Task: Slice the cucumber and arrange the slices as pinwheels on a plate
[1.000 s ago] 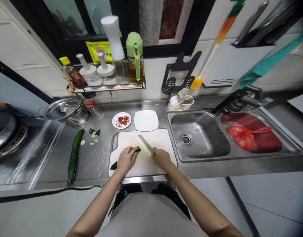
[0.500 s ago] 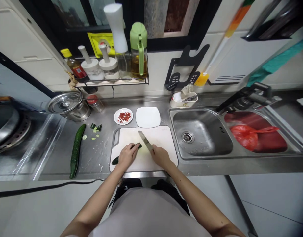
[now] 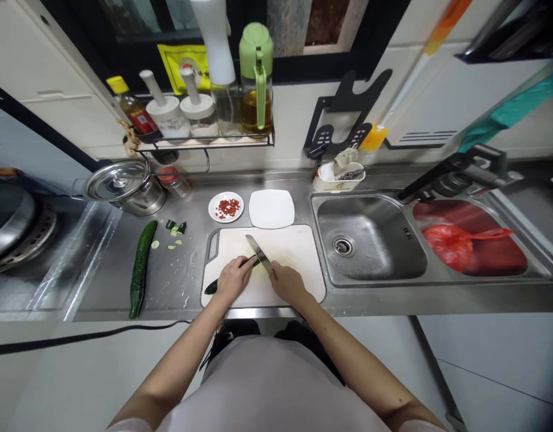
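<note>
On the white cutting board [image 3: 298, 252], my left hand [image 3: 232, 279] is closed over a piece of dark green cucumber [image 3: 211, 288], whose two ends stick out past the fingers. My right hand [image 3: 287, 283] grips a kitchen knife [image 3: 257, 249] by its handle, which the fingers hide. The blade slants up and left and lies at the cucumber's right end, beside my left fingertips. A whole cucumber [image 3: 142, 267] rests on the steel counter to the left. Near it are several small cucumber scraps [image 3: 175, 236].
Behind the board stand a small plate of red bits [image 3: 226, 207] and a white square plate [image 3: 271, 209]. A steel pot [image 3: 127, 189] and a red-lidded jar [image 3: 173, 181] are back left. To the right is the sink [image 3: 370, 240], with a red plastic bag [image 3: 451, 246] in its second basin.
My right hand and the knife have moved slightly left, bringing the blade from beside the cucumber onto its right end. My left hand stays on the cucumber. The view has shifted a little.
</note>
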`<state>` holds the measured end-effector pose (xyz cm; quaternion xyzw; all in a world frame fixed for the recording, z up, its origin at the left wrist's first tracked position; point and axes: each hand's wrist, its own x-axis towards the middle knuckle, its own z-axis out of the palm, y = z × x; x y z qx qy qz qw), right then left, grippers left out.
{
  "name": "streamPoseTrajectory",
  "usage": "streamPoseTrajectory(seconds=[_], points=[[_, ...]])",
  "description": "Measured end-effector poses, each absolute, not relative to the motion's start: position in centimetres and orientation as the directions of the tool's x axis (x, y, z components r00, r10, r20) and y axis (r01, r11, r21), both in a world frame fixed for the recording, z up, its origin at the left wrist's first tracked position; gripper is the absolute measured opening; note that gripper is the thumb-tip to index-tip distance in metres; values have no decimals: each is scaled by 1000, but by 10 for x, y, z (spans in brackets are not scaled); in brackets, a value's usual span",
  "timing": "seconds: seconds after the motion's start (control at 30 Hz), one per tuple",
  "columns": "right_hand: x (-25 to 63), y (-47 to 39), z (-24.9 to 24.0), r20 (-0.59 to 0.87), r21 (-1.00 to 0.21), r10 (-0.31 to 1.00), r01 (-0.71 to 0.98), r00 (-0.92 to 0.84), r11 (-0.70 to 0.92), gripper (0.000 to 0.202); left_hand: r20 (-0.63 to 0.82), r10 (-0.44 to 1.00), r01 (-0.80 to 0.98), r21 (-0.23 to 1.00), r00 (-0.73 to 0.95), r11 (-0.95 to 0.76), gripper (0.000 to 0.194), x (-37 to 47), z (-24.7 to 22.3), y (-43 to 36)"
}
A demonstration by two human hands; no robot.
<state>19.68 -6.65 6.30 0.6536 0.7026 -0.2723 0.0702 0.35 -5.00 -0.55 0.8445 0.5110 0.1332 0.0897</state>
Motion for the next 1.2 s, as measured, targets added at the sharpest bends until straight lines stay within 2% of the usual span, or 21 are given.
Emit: streamPoseTrajectory(seconds=[0.63,1.2], points=[[192,-69,67,-484,-295,865,955,-132,-19,32,174,880,829,296,442,-475,36,4,-7,-51],[183,-70,78,-516,-217,845,976,-143,32,29,172,881,824,312,441,-474,37,3,-10,-50]])
